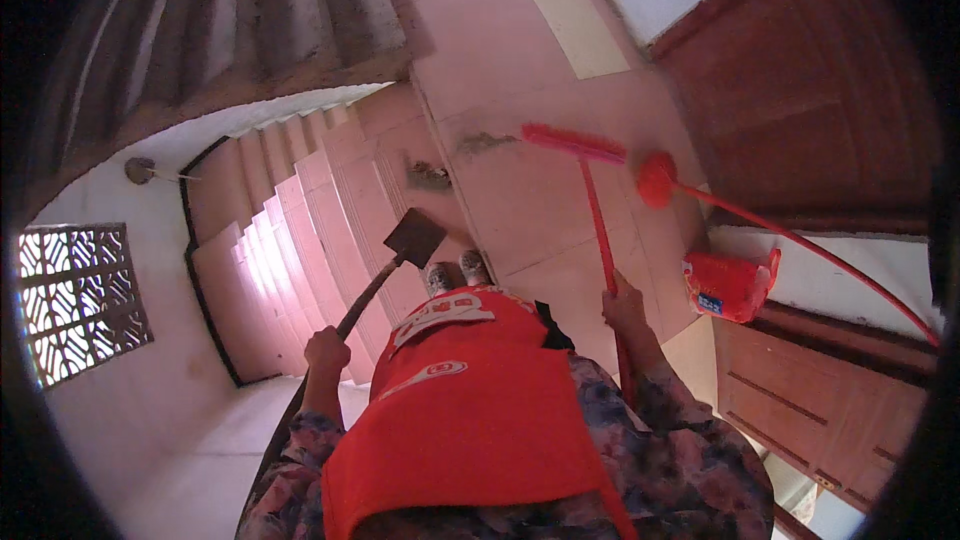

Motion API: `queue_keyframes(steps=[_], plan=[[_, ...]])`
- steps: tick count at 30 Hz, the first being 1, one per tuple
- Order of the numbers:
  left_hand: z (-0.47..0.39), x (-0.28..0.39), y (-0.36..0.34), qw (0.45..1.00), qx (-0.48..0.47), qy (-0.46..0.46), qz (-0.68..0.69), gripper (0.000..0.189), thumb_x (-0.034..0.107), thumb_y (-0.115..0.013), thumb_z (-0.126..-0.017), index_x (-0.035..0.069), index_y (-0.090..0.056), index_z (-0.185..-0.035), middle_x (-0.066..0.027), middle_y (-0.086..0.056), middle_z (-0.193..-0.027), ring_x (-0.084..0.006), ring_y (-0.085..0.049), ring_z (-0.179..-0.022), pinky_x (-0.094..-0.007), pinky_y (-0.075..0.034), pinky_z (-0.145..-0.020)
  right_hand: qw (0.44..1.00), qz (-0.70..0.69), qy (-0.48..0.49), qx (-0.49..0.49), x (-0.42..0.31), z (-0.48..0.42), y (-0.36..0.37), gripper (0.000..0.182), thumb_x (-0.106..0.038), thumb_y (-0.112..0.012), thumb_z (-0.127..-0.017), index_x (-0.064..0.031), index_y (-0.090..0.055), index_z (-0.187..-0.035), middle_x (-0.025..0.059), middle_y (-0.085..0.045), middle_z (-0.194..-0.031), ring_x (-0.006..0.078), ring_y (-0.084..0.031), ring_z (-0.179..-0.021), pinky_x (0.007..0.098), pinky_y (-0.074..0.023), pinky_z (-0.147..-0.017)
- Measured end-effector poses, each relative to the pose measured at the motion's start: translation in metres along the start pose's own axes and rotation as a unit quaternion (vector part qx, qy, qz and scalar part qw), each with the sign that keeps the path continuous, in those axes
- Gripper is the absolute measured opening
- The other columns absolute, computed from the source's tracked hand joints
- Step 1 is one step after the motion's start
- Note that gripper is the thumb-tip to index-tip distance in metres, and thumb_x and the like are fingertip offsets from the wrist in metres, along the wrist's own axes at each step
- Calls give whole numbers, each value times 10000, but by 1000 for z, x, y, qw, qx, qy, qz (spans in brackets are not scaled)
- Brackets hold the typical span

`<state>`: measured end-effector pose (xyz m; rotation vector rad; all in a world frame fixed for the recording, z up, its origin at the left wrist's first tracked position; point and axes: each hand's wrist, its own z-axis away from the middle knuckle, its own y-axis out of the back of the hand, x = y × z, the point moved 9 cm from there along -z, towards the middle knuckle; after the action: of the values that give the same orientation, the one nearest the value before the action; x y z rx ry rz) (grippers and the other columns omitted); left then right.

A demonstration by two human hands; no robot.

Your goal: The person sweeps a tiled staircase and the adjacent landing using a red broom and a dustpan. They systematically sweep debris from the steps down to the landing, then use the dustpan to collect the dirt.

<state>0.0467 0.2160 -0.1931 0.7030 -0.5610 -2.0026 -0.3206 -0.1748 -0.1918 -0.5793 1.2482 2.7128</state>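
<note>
My left hand [328, 348] grips the dark handle of a long tool with a flat, dark square blade [415, 237], like a shovel. The blade hangs just left of my feet, over the stair edge. In my right hand [624, 307] is the red handle of a broom, whose wide red bristle head [574, 143] is by the tiled landing [547, 202]. A dark smudge lies on the tiles left of the broom head. Some debris [429, 174] sits on the step beyond the shovel blade.
Pink tiled stairs [300, 217] descend at left beside a white wall with a lattice window [82, 300]. At right, a round red brush head [657, 180] on a long red pole leans near a red container [729, 285]. Brown wooden doors [810, 112] stand along the right side.
</note>
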Motion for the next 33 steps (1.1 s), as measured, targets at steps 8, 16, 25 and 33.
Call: queue_keyframes(steps=[8,16,25,33], plan=[[-3,6,7,999,-16,25,20,241,147,-541,-668,33,-558,-879,-148,-569,-883,-271,-560,-833,-353,-457,-714,971,203,93,-83,-38,-36,-59,485,-124,-451,-694,-4,-336,-1149,253,-527,-801,370,-528,-738,417,-424,-674],[-16,0,-1,996,-46,64,38,265,154,-548,-655,17,-561,-882,-158,-557,-921,-266,-543,-878,-343,-453,-724,986,67,142,-50,-86,-15,-46,463,-169,-470,-690,14,-388,-1108,241,-538,-813,366,-520,-779,415,-408,-720],[-36,-31,-77,909,-228,128,325,177,74,-535,-632,-7,-548,-789,-109,-532,-550,-182,-528,-427,-296,-446,-390,995,-77,47,-32,-80,-75,-18,437,-140,-476,-727,-42,-379,-1142,146,-554,-691,224,-562,-545,333,-454,-484],[-35,-20,-85,940,-211,105,245,153,63,-519,-634,-43,-554,-739,-94,-543,-571,-161,-533,-438,-277,-438,-378,990,-100,9,-102,-54,-96,-66,478,-117,-443,-743,-58,-318,-1200,70,-486,-582,150,-483,-410,291,-422,-399]])
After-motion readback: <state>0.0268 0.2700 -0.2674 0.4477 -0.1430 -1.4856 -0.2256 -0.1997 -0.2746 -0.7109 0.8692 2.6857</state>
